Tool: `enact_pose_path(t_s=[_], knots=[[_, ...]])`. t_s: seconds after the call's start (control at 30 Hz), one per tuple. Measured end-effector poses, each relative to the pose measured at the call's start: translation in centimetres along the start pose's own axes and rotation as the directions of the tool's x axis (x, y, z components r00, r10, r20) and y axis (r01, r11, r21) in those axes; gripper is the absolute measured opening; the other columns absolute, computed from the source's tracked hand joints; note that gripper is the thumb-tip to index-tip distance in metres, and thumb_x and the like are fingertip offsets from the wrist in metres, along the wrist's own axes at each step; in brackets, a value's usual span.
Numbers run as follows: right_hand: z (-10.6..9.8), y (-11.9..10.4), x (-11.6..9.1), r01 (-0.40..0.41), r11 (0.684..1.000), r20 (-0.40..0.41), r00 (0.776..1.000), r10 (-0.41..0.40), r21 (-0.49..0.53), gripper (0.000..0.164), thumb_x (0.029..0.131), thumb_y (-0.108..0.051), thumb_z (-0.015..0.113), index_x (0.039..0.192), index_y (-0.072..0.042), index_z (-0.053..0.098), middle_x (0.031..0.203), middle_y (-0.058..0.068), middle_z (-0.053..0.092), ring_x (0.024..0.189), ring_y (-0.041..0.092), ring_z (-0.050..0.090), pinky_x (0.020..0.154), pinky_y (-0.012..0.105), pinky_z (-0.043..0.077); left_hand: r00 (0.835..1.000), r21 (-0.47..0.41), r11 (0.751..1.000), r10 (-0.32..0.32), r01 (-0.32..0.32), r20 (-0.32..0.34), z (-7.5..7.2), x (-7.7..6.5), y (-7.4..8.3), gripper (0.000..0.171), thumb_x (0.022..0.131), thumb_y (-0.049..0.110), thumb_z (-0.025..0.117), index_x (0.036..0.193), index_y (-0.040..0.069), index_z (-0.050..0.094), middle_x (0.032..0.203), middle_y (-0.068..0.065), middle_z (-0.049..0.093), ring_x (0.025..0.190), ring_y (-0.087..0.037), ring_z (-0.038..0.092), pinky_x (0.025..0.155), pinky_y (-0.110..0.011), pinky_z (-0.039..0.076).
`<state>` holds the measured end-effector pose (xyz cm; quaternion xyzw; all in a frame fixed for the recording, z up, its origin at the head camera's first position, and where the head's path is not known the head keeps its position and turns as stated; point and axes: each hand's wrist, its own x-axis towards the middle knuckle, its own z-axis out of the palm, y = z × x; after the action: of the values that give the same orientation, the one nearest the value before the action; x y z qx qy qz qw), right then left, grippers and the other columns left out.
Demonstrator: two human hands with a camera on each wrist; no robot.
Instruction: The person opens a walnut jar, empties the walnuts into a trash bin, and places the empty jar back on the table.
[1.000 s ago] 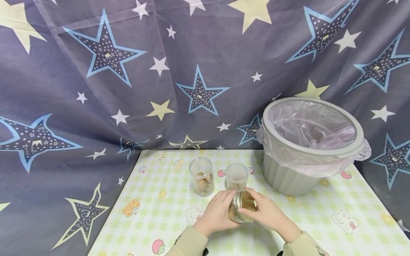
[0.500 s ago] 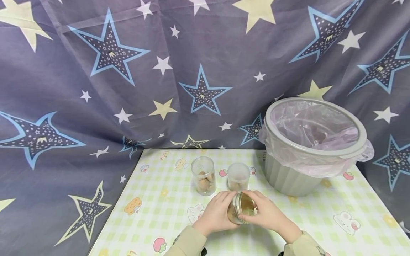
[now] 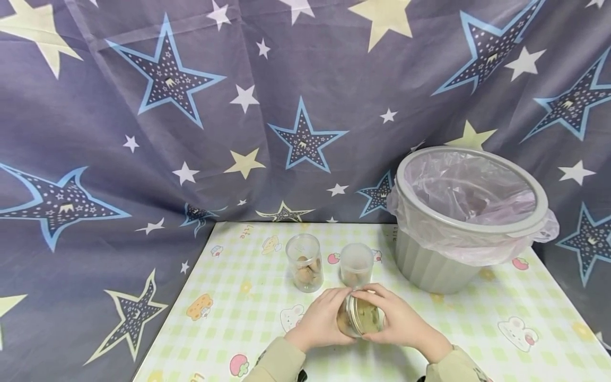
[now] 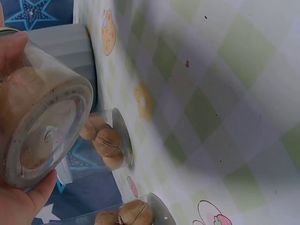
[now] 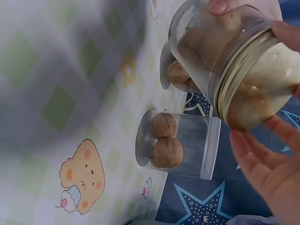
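Observation:
A clear jar (image 5: 201, 47) of walnuts, tipped on its side, is held between both hands above the table. My left hand (image 3: 322, 319) grips the jar's body; its base (image 4: 49, 133) faces the left wrist camera. My right hand (image 3: 406, 322) has its fingers and thumb around the rim of the shiny gold metal lid (image 5: 262, 89), which sits on the jar's mouth. Behind the jar stand a tall clear container (image 3: 304, 265) with walnuts inside and a shorter one (image 3: 357, 263) with a cloudy top. Walnuts (image 5: 166, 152) also show through its wall in the right wrist view.
A grey bin (image 3: 431, 265) lined with a pinkish plastic bag stands at the back right of the table. The tabletop (image 3: 229, 313) wears a green checked cover with cartoon prints. Behind it hangs a star-patterned curtain (image 3: 229, 132).
My right thumb has slid down from the lid's face to its lower rim, and the fingers have shifted around the lid. My left hand keeps its grip on the jar.

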<state>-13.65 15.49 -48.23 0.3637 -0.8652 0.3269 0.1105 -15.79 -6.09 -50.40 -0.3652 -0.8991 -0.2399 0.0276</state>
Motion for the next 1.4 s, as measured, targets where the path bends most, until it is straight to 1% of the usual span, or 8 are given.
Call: enact_pose_path(t_s=[0.47,0.6,0.7,0.8,0.9,1.03,1.17,1.4], knots=[[-0.8,-0.2,-0.1,0.079,0.996,0.078,0.994,-0.083,0.052,0.088,0.057,-0.013,0.087,0.136,-0.016,0.049,0.137,0.015,0.046,0.119,0.036,0.047,0.085,0.052,0.053,0.996,-0.135,0.989,-0.04,0.051,0.084,-0.2,-0.2,-0.2,0.101,0.061,0.038,0.087,0.143,0.01,0.034,0.137,-0.004,0.049,0.123,-0.02,0.048,0.1,-0.042,0.048],[-0.8,-0.2,-0.1,-0.018,0.993,0.098,0.995,0.007,0.116,0.09,0.065,-0.028,0.084,0.142,-0.011,0.041,0.135,0.021,0.045,0.114,0.04,0.051,0.082,0.053,0.054,0.994,-0.11,0.992,-0.05,0.061,0.101,-0.1,-0.3,-0.2,0.101,0.061,0.039,0.087,0.143,0.01,0.034,0.136,-0.004,0.05,0.123,-0.02,0.049,0.099,-0.041,0.048],[-0.8,-0.4,0.1,-0.176,0.976,0.114,0.98,0.162,0.124,0.082,0.076,-0.041,0.075,0.142,-0.01,0.039,0.128,0.019,0.051,0.105,0.033,0.057,0.076,0.041,0.056,0.995,-0.07,0.996,-0.053,0.059,0.085,0.1,-0.4,-0.2,0.101,0.061,0.039,0.087,0.142,0.007,0.035,0.135,-0.005,0.052,0.121,-0.02,0.05,0.1,-0.04,0.048],[-0.8,-0.8,0.5,-0.349,0.933,0.156,0.93,0.333,0.091,0.074,0.083,-0.047,0.067,0.142,-0.01,0.04,0.121,0.015,0.057,0.095,0.024,0.06,0.068,0.032,0.053,0.997,-0.037,0.998,-0.048,0.05,0.059,0.2,-0.4,-0.2,0.101,0.06,0.039,0.087,0.14,0.004,0.037,0.133,-0.005,0.054,0.12,-0.02,0.051,0.1,-0.039,0.048],[-0.8,-1.3,0.8,-0.449,0.891,0.188,0.883,0.43,0.071,0.072,0.085,-0.048,0.064,0.141,-0.009,0.042,0.121,0.018,0.059,0.089,0.021,0.061,0.069,0.037,0.054,0.998,-0.009,0.999,-0.047,0.048,0.049,0.3,-0.3,-0.2,0.1,0.06,0.04,0.087,0.139,0.004,0.038,0.133,-0.004,0.054,0.12,-0.019,0.051,0.101,-0.038,0.047],[-0.4,-1.8,1.1,-0.495,0.864,0.197,0.859,0.473,0.085,0.074,0.085,-0.049,0.063,0.141,-0.006,0.042,0.127,0.026,0.056,0.097,0.034,0.063,0.078,0.051,0.054,0.998,0.018,0.999,-0.041,0.041,0.046,0.3,-0.3,-0.1,0.099,0.061,0.041,0.086,0.139,0.005,0.038,0.134,-0.005,0.053,0.12,-0.019,0.051,0.101,-0.04,0.047],[0.2,-2.1,1.1,-0.497,0.861,0.201,0.86,0.47,0.11,0.077,0.085,-0.048,0.064,0.14,-0.001,0.04,0.129,0.031,0.051,0.108,0.048,0.056,0.081,0.063,0.05,0.999,0.04,0.999,-0.032,0.03,0.035,0.2,-0.4,0.0,0.098,0.061,0.041,0.086,0.139,0.005,0.039,0.133,-0.006,0.053,0.12,-0.02,0.052,0.101,-0.04,0.047],[0.5,-2.3,0.9,-0.483,0.872,0.189,0.866,0.463,0.079,0.075,0.084,-0.048,0.065,0.138,-0.002,0.041,0.123,0.03,0.055,0.102,0.047,0.06,0.075,0.063,0.051,0.999,0.038,0.999,-0.026,0.025,0.03,0.3,-0.5,-0.1,0.098,0.06,0.039,0.087,0.138,0.005,0.039,0.131,-0.005,0.054,0.118,-0.02,0.052,0.1,-0.04,0.047]])
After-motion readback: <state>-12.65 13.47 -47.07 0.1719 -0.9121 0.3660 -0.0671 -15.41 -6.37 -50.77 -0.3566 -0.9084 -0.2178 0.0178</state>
